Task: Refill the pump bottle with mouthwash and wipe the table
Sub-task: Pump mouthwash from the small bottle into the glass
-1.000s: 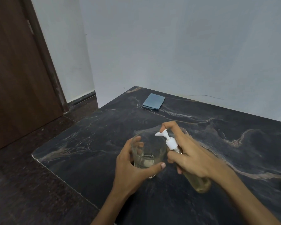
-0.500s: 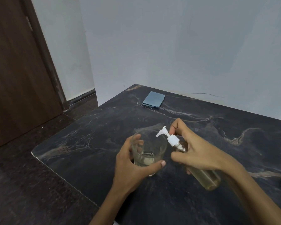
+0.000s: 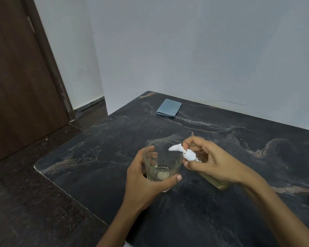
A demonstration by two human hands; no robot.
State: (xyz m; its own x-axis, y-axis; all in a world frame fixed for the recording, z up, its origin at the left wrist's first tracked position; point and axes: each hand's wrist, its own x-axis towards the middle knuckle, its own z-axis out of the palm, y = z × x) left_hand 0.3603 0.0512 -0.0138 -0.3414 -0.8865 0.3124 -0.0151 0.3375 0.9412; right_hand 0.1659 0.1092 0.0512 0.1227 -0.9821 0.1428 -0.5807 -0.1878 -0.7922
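Refill step, prob pump end: right hand grips tilted pump bottle w/ white pump head at glass rim, mid tabletop. Left hand grips glass. Next: stand bottle up, fetch blue cloth by far edge.

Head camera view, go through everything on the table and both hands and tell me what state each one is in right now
Glass: upright on the table, a little yellowish liquid at the bottom.
Pump bottle: tilted, white pump head over the glass rim, yellowish liquid inside.
Left hand: grips the glass.
Right hand: holds the pump bottle.
Blue cloth: folded, lying flat, untouched.
Table: dark marble.
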